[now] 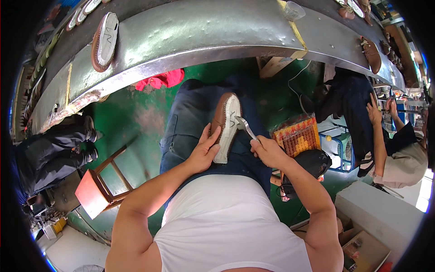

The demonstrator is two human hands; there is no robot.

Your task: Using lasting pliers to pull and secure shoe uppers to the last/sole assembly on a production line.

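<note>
A brown shoe upper point(219, 113) lies across my lap with its pale underside point(231, 109) turned up and its toe pointing away from me. My left hand point(205, 149) grips the shoe along its left side near the heel. In my right hand point(267, 152) is a metal hand tool with a curved head point(245, 127), its handle hidden in my closed fingers. The tool's tip touches or hovers just over the middle of the underside; I cannot tell which. Its exact kind is unclear.
A metal-topped bench point(190, 27) curves ahead, with another brown shoe point(104, 43) on it at the left and a clear cup point(294, 11). A red stool point(93, 194) stands at left. A beaded seat cover point(300, 138) lies to my right. Co-workers sit on both sides.
</note>
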